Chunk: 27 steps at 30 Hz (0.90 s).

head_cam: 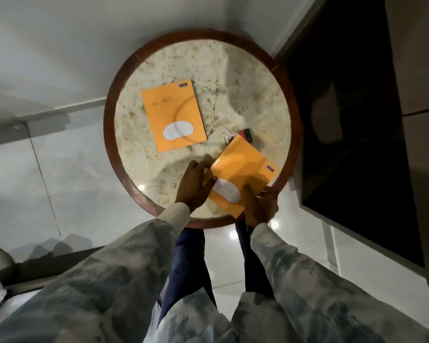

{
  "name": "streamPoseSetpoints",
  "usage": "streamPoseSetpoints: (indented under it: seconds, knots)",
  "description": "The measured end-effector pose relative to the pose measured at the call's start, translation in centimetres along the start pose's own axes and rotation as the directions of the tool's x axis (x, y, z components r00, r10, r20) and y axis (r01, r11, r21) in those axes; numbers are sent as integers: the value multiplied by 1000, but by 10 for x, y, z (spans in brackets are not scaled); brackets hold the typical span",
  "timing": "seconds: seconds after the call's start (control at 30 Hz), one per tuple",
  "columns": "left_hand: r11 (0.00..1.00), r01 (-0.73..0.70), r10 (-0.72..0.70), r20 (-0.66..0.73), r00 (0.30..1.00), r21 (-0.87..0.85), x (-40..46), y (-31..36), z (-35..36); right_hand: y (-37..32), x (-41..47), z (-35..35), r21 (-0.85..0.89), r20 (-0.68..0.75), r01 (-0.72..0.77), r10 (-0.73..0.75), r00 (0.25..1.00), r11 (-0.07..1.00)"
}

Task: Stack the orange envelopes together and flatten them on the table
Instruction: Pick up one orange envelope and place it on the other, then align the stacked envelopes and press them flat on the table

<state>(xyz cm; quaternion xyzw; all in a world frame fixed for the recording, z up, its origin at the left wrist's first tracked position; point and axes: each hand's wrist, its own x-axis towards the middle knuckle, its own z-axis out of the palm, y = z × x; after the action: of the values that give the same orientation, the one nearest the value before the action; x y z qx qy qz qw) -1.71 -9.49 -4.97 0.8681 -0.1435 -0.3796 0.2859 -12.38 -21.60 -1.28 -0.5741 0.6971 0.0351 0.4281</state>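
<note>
Two orange envelopes with white oval labels are on a round marble table (pixel 245 78). One orange envelope (pixel 174 115) lies flat at the middle left, untouched. The second orange envelope (pixel 243 169) sits tilted at the table's near right edge. My left hand (pixel 195 185) grips its left edge, fingers curled over the paper. Holding its near corner is my right hand (pixel 259 207), thumb on top and fingers hidden beneath. Whether this envelope rests on the table or is lifted is unclear.
Two small boxes (pixel 238 136) lie just beyond the held envelope, partly hidden by it. The table has a raised dark wood rim (pixel 109 134). A dark cabinet (pixel 357 120) stands close on the right. Glossy white floor surrounds the table.
</note>
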Motion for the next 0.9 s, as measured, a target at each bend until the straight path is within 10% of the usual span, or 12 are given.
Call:
streamPoseSetpoints:
  seconds: [0.17,0.3,0.53,0.73,0.9]
  knots:
    - [995,46,-70,-285,956,-89,27,-17,-65,-83,16,57,-29,153,451,-442,884,892]
    - [975,161,-207,-355,912,-153,60,-41,-95,-139,42,125,-246,339,598,-510,791,763]
    - [955,295,-292,-339,894,-45,94,-50,-103,-155,52,173,-385,414,631,-485,771,674]
    - [831,376,-513,-303,803,-410,130,-44,-111,-162,55,193,-310,348,624,-526,776,717]
    - [911,139,-246,-242,938,-389,136,-65,-124,-183,86,189,-130,442,498,-400,803,857]
